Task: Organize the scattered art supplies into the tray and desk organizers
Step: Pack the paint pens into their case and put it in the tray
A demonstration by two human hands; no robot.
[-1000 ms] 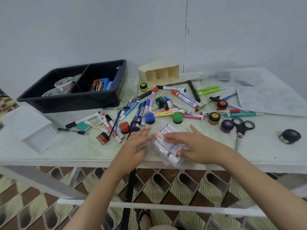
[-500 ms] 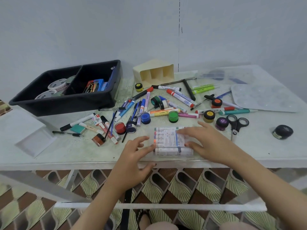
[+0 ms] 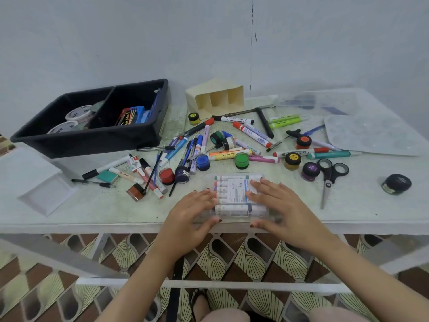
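The plain pale grey wall [image 3: 116, 38] behind has one thin dark vertical line [image 3: 251, 54]. The table [image 3: 104, 206] has a white frame and mottled greenish top. Floor tiles [image 3: 253, 259] below show brown and cream fans.

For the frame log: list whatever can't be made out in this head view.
- Marker pack: ends partly covered by the left hand and right hand; label print too small to read.
- Black tray: its near wall hides the compartment floors and part of the tape rolls.
- Clear box: contents blurred behind cloudy plastic.
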